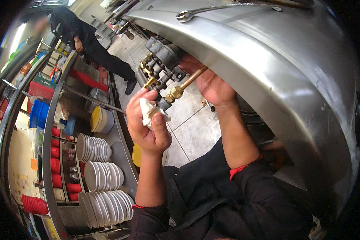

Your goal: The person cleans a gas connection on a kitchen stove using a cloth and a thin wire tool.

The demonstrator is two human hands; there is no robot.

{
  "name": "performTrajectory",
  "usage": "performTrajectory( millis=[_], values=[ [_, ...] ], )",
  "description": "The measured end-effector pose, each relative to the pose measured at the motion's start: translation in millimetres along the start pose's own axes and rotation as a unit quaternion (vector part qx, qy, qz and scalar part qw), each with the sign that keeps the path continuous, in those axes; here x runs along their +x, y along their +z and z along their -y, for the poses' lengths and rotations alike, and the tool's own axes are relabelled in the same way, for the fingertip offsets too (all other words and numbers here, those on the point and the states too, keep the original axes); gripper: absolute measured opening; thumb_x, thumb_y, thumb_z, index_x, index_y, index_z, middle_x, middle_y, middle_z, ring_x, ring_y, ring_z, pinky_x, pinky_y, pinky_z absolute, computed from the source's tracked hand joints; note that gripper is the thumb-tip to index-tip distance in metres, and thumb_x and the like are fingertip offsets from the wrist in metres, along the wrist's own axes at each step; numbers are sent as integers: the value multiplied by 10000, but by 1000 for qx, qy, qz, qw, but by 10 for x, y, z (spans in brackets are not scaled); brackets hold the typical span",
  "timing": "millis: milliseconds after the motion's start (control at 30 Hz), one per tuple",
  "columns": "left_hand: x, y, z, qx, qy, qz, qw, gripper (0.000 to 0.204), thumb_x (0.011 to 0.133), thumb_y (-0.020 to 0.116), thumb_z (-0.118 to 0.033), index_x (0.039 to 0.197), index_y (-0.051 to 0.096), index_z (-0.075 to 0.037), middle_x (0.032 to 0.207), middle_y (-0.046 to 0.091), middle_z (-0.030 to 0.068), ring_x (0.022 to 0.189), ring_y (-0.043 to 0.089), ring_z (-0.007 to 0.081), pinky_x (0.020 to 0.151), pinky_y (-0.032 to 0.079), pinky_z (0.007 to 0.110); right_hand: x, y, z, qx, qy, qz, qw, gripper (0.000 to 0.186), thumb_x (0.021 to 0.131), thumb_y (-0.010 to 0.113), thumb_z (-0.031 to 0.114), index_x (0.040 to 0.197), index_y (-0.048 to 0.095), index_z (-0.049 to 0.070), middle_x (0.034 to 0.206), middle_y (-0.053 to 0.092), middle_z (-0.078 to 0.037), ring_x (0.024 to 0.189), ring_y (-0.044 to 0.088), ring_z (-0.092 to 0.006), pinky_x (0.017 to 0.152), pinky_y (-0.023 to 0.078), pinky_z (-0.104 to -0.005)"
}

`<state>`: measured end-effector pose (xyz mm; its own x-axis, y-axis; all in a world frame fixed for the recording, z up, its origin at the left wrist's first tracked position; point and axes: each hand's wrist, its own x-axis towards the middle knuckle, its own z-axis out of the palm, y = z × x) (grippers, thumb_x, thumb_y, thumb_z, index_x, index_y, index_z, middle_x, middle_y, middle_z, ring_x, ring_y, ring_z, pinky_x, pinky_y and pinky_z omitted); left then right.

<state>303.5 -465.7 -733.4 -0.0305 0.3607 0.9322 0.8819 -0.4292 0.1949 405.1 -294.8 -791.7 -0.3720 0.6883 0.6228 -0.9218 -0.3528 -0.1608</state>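
My left hand (150,134) pinches a crumpled white wipe (147,110), cloth or paper, beside the lower end of a gas pipe fitting. A brass nut (174,93) joins a grey connector to a copper tube (194,77), which runs up under the steel appliance's edge. Behind that tube, my right hand (217,89) is spread with its palm showing; some fingertips are hidden behind the tube and the valve body. Just above both hands sits a dark valve assembly (164,52) with small brass parts. A wrench (185,16) lies on top of the appliance.
The stainless steel appliance (260,60) curves across the right side. At left, a metal rack (54,108) holds stacked white plates (102,176), red cups (56,172) and plastic tubs (102,119). Another person (90,40) in dark clothes stands far left on the tiled floor (192,132).
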Motion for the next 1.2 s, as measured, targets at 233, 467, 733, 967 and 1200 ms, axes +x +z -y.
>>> performTrajectory(
  millis=[233, 467, 733, 967, 1200],
  values=[
    [-74, 0, 63, 10, 0, 13, 1000, 397, 1020, 509, -337, 1076, 561, 53, 1137, 658, 219, 1179, 579, 350, 1043, 400, 474, 33, 12, -34, -2, -37, 74, 997, 626, 1003, 438, 465, 1342, 531, -52, 1263, 624, -279, 1171, 614, -411, 1015, 475, -581],
    [-98, 37, 47, 3, -3, 3, 1000, 398, 1023, 506, -338, 1076, 550, 54, 1153, 644, 224, 1175, 575, 346, 1039, 406, 464, 106, 24, -68, -20, -74, 104, 992, 585, 1000, 472, 448, 1316, 556, -38, 1227, 649, -254, 1146, 633, -391, 955, 515, -604],
    [-88, 22, 46, 6, 7, 14, 1000, 379, 1030, 494, -313, 1092, 541, 57, 1172, 638, 222, 1198, 560, 344, 1052, 394, 464, 16, -138, 39, -70, -31, 8, 997, 523, 1002, 493, 414, 1292, 579, -13, 1182, 674, -216, 1070, 662, -361, 919, 559, -503],
    [-106, 57, 52, 1, 4, -13, 1000, 352, 1012, 531, -313, 1062, 561, 35, 1139, 658, 198, 1166, 589, 368, 1029, 415, 470, -69, -265, 97, -58, -105, -88, 989, 496, 995, 507, 382, 1287, 582, -12, 1176, 675, -207, 1068, 662, -347, 921, 557, -490],
    [-108, 37, 41, 0, 5, 10, 1000, 430, 1026, 507, -338, 1172, 543, 66, 1190, 641, 216, 1218, 562, 342, 1074, 378, 477, -87, -288, 25, -69, -109, -93, 987, 470, 988, 521, 350, 1283, 586, -10, 1169, 676, -198, 1066, 661, -333, 922, 555, -478]
  ],
)
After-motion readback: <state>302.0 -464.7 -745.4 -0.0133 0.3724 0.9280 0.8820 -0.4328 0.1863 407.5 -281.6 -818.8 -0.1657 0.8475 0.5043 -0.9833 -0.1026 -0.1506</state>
